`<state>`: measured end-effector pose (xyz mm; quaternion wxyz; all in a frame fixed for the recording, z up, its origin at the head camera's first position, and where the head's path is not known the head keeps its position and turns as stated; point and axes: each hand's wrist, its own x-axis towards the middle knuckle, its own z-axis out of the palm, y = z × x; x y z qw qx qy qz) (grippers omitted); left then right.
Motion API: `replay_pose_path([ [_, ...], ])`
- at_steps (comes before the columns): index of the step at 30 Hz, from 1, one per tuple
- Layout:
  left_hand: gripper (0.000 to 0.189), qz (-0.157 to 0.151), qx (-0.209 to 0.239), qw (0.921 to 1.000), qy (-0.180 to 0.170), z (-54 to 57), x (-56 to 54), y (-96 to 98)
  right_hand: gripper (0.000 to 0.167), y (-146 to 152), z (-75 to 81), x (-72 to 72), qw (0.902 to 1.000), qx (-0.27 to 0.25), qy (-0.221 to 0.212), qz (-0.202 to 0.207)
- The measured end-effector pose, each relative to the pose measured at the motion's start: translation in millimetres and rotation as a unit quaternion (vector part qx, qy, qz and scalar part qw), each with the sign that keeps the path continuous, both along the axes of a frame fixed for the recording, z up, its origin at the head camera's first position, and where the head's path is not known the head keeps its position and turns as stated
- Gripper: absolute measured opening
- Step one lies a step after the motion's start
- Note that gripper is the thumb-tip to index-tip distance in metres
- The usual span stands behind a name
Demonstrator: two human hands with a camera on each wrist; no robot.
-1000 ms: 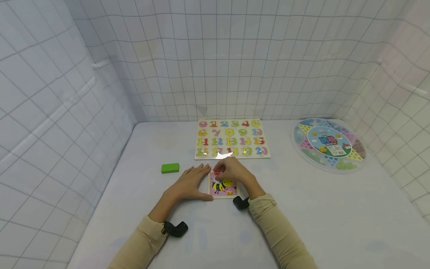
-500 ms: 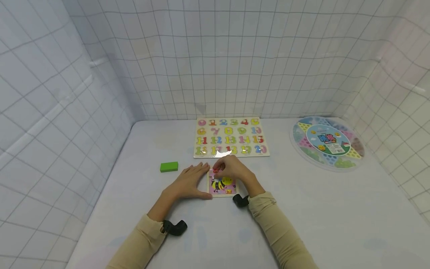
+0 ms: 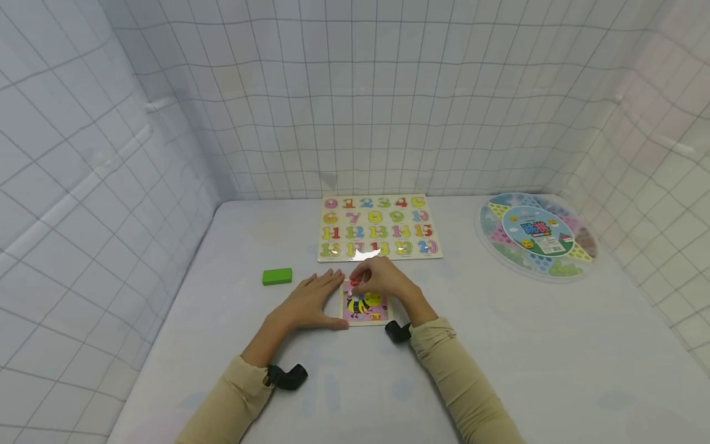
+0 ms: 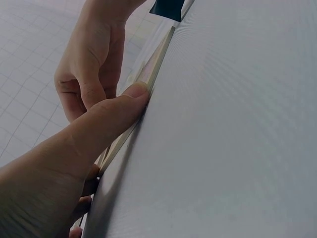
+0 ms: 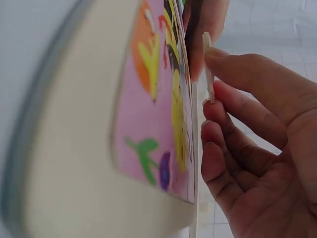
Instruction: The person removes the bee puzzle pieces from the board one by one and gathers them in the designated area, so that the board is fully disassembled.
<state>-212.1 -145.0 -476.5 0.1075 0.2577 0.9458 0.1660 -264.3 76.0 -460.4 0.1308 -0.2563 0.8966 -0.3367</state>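
A small square bee jigsaw puzzle [image 3: 368, 324] with a pale wooden frame lies on the table between the hands. My left hand [image 3: 309, 303] is spread along its left side, thumb at the lower corner and fingertips near the upper one. In the left wrist view the thumb [image 4: 121, 106] presses on the frame's edge. Between thumb and fingertips my right hand [image 3: 384, 277] pinches a thin puzzle piece [image 5: 207, 44], seen edge-on in the right wrist view. That piece is over the puzzle's upper left, with red and pink showing in the head view.
Behind the puzzle lies a number board [image 3: 379, 226] with colourful numerals. A green block [image 3: 277, 276] sits left of the left hand. At the back right is a round, packaged game board [image 3: 538, 231]. Grid-patterned white cloth walls [image 3: 355, 98] enclose the table.
The view shifts slightly. The right hand keeps its pinch on the puzzle piece, which tilts a little over the upper left of the puzzle. The left hand stays in place.
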Motion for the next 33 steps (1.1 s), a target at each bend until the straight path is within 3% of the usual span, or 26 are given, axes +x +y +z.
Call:
replay_pose_path([
  [20, 0.11, 0.002, -0.003, 1.0, 0.003, -6.6, -3.6, -2.2, 0.026, 56, 11.7, 6.9, 0.9982, -0.013, 0.019, -0.056],
  [33, 0.111, -0.003, 0.004, 0.9999, 0.013, -6.0, -2.5, -2.8, 0.026, 90, 10.0, 9.4, 0.9976, -0.029, 0.025, -0.058],
])
